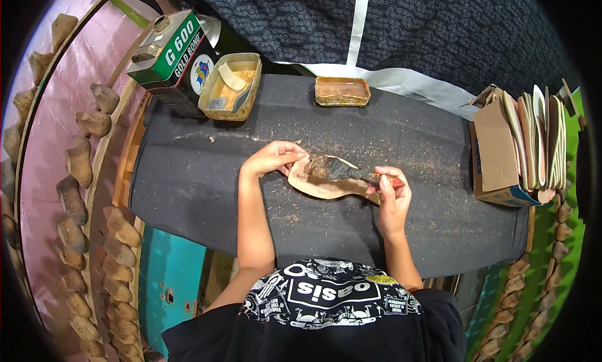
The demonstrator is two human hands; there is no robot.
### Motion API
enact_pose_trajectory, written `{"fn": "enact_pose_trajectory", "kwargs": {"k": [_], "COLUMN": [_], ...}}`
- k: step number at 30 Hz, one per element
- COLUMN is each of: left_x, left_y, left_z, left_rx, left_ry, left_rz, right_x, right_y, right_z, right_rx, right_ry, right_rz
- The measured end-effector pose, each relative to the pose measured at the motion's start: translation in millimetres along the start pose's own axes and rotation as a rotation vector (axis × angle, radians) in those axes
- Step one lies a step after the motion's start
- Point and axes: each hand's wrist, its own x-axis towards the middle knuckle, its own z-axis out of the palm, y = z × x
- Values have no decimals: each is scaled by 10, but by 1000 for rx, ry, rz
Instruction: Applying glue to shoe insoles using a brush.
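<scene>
Pinching tan sole (321, 188) at edge with your left hand (273, 158), grasping crusted brush (342, 169) in your right hand (394, 196); loose pinch could let sole skid under brush pressure.

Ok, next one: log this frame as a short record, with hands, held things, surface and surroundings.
left hand: pinching the edge of a tan sole-shaped piece
right hand: gripping a dark-crusted brush by its red handle
brush position: across the piece; contact unclear
surface: dark cloth, littered with small scraps
far side: shallow amber tray
far left: metal can beside an open plastic container
right end: cardboard box holding upright flat pieces
</scene>
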Motion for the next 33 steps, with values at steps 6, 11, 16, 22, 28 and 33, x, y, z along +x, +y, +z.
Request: {"fn": "enact_pose_trajectory", "kwargs": {"k": [6,11,16,22,28,33], "left_x": [25,17,13,-1,12,15], "left_y": [-9,24,42,64,28,11], "left_z": [-8,11,17,46,24,15], "left_rx": [-3,-17,-4,6,-12,-8], "left_ry": [-11,4,-2,19,2,-6], "left_rz": [-9,-16,-8,-6,17,8], "right_x": [-78,-104,-141,-145,-121,-60], "right_y": [25,21,67,70,89,79], "right_z": [-18,49,44,49,37,48], "right_rx": [-110,-128,-104,-80,-227,-412], "right_ry": [-132,-195,-221,-217,-241,-307], "right_rz": [-28,-21,3,46,-39,-195]}}
